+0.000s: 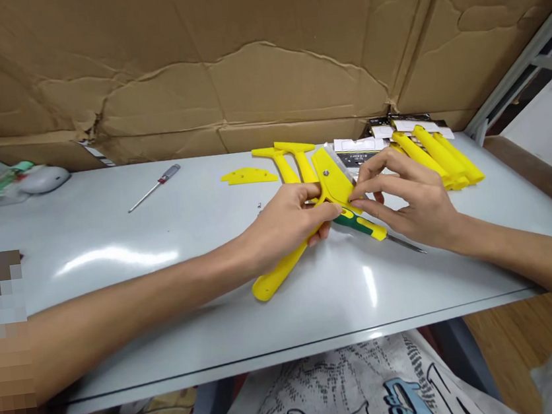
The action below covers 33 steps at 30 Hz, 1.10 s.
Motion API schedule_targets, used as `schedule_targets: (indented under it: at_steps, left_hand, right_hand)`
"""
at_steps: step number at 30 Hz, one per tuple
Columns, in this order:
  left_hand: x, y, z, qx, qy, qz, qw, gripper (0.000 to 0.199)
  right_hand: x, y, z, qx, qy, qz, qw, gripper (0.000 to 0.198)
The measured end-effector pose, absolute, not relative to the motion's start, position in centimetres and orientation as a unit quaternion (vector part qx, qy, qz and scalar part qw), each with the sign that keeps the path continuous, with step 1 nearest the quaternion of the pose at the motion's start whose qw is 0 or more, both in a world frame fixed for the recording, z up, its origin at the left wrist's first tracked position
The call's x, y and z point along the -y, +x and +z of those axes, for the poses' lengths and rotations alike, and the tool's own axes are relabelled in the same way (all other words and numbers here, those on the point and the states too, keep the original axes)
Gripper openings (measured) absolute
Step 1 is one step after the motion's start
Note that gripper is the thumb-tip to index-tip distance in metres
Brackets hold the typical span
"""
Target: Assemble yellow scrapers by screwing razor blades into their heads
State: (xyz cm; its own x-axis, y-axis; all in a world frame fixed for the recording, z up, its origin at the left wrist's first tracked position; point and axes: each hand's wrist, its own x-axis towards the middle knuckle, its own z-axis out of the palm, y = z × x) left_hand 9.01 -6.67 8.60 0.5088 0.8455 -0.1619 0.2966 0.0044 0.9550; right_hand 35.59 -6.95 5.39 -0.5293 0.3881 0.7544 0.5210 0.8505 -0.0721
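Observation:
My left hand (293, 220) is wrapped around the handle of a yellow scraper (331, 177). A metal blade runs along the far edge of its head, and a screw sits in the head's upper part. The fingertips of my right hand (406, 192) are pinched together at the lower corner of the head; whatever is between them is too small to make out. Just below the head is a green and yellow screwdriver (360, 224), its shaft pointing right. Part of its handle is behind my left hand, so I cannot tell whether that hand also holds it.
Behind my left hand lie two yellow scraper handles (287, 164) and a flat yellow plate (251, 175). Several yellow scrapers (437, 157) with black-and-white packaging are stacked at the back right. A second screwdriver (157, 186) and a small screw (258, 205) lie leftward. Cardboard (263, 95) stands behind.

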Motion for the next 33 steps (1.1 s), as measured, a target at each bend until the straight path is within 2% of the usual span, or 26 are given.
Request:
schedule_targets:
  at_steps: [9,17,22,24,29,33]
  left_hand:
    - [7.0,9.1,9.4,-0.452,0.664,0.242,0.544,0.008]
    - [7.0,9.3,9.6,-0.464,0.675,0.234,0.524,0.021]
    - [6.9,9.1,9.2,-0.445,0.693,0.244,0.512,0.015]
    - [6.8,9.1,9.0,-0.428,0.71,0.26,0.495,0.009]
    - [6.7,9.0,8.5,-0.406,0.757,0.292,0.42,0.015]
    - [6.6,9.1,8.3,-0.411,0.758,0.274,0.426,0.02]
  right_hand:
    - [6.7,35.3,4.9,0.857,-0.252,-0.027,0.45,0.005]
    - [7.2,35.0,4.9,0.848,-0.272,-0.003,0.454,0.007]
    - [7.5,34.5,4.6,0.834,-0.283,0.025,0.474,0.006]
    - [7.6,34.3,4.6,0.815,-0.302,0.075,0.489,0.012]
    - [7.7,34.2,5.0,0.728,-0.373,0.294,0.494,0.059]
    - [7.5,34.3,5.6,0.714,-0.373,0.359,0.471,0.058]
